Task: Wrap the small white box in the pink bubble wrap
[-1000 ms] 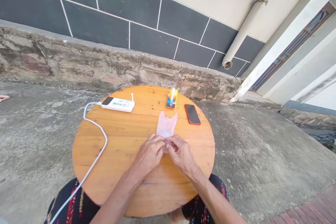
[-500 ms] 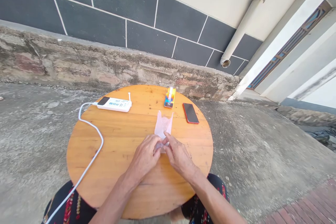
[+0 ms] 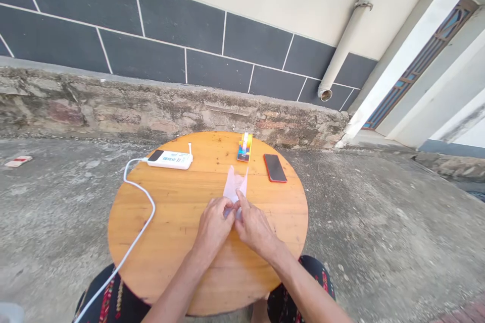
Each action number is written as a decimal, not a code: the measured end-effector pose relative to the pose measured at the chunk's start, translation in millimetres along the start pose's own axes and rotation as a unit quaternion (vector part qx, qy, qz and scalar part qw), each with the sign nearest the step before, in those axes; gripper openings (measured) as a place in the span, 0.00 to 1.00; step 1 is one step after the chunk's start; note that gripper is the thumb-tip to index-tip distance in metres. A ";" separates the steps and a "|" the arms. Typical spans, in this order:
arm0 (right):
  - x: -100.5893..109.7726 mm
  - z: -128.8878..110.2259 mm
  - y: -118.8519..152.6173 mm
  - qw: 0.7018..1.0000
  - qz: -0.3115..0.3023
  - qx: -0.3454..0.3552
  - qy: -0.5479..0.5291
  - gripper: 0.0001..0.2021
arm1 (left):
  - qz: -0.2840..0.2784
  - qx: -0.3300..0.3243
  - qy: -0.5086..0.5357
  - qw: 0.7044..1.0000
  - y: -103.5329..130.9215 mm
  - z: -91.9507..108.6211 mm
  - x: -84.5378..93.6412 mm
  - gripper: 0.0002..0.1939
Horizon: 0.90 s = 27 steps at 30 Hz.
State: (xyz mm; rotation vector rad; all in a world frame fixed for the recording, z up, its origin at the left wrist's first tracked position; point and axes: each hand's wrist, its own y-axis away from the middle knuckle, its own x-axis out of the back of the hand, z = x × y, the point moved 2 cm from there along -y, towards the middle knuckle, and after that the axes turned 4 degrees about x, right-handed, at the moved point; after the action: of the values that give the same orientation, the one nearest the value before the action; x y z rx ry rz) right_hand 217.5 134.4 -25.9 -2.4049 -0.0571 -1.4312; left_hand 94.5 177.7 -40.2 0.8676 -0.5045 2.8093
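Observation:
A thin, pale pink plastic bag (image 3: 234, 184) lies on the round wooden table (image 3: 159, 242), its two handle-like tips pointing away from me. My left hand (image 3: 215, 219) pinches the near end of the bag between thumb and fingers. Close against it, my right hand (image 3: 253, 221) grips the same end, its index finger stretched forward over the plastic. The fingertips of both hands nearly meet, and they cover the bag's near edge.
A tape dispenser (image 3: 244, 147) stands at the table's far side. To its right lies a red-edged phone (image 3: 275, 168). A white power bank (image 3: 170, 159) sits far left, its white cable (image 3: 142, 232) running over the table's left edge. Behind is a stone-based wall (image 3: 170, 111).
The view has shifted slightly, so the table sits a little lower and to the right. Both hands stay on the bag, whose near end is now more gathered under the fingers.

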 end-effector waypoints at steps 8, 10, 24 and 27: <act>19.7 31.6 5.9 0.989 0.110 0.026 -0.099 0.17 | 0.001 -0.024 -0.058 0.998 0.2 -0.1 -6.2 0.08; 30.8 37.2 -0.4 0.995 0.086 0.004 -0.057 0.16 | -0.004 -0.032 -0.067 0.997 1.1 1.7 -6.1 0.09; 42.7 28.0 -43.8 0.976 -0.128 0.020 0.175 0.15 | -0.053 0.018 -0.081 0.995 -5.2 -0.3 -4.6 0.20; 46.2 27.6 -41.2 0.973 -0.128 0.019 0.193 0.11 | -0.070 0.020 -0.089 0.993 -6.7 3.3 -4.6 0.20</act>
State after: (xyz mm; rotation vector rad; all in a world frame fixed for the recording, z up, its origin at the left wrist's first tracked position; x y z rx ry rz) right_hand 255.0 175.4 12.9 -2.1029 -0.3070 -1.9708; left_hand 101.6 182.5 -38.5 1.1238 -0.3953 2.6384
